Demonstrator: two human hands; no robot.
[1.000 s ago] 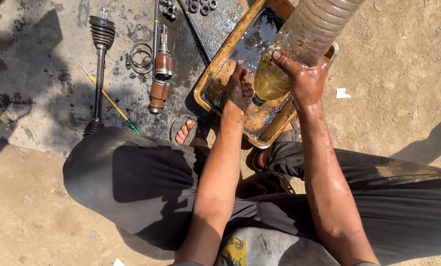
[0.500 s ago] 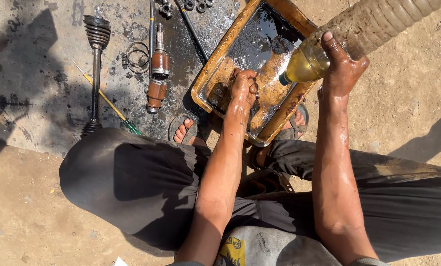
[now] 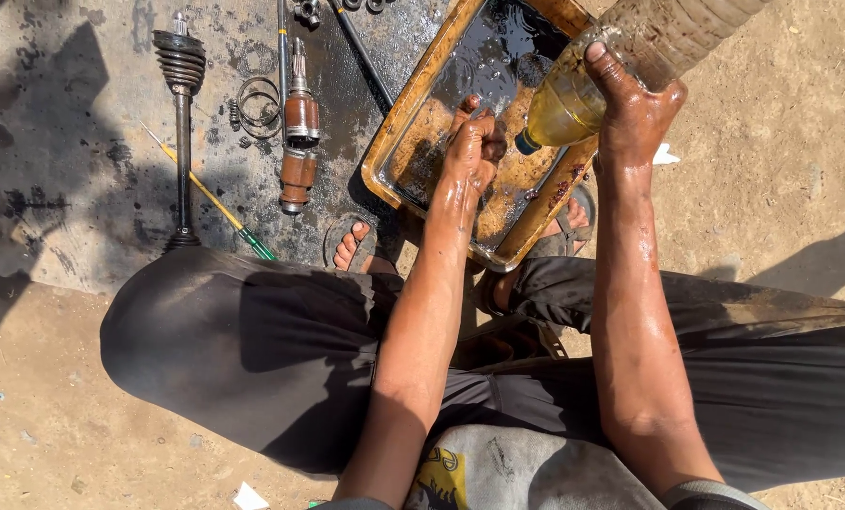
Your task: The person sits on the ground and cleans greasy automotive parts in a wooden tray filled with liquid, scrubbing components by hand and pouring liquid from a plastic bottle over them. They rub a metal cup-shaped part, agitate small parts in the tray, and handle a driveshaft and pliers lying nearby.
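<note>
Bottle (image 3: 630, 66) tilted in rt hand (image 3: 635, 109) over tray (image 3: 408, 118); axle shaft (image 3: 183, 142) left

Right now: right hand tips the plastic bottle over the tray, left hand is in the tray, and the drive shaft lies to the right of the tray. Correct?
One error: in the head view the drive shaft lies to the left of the tray, not the right. The rest holds: the right hand tips the plastic bottle over the tray, and the left hand is in it.
</note>
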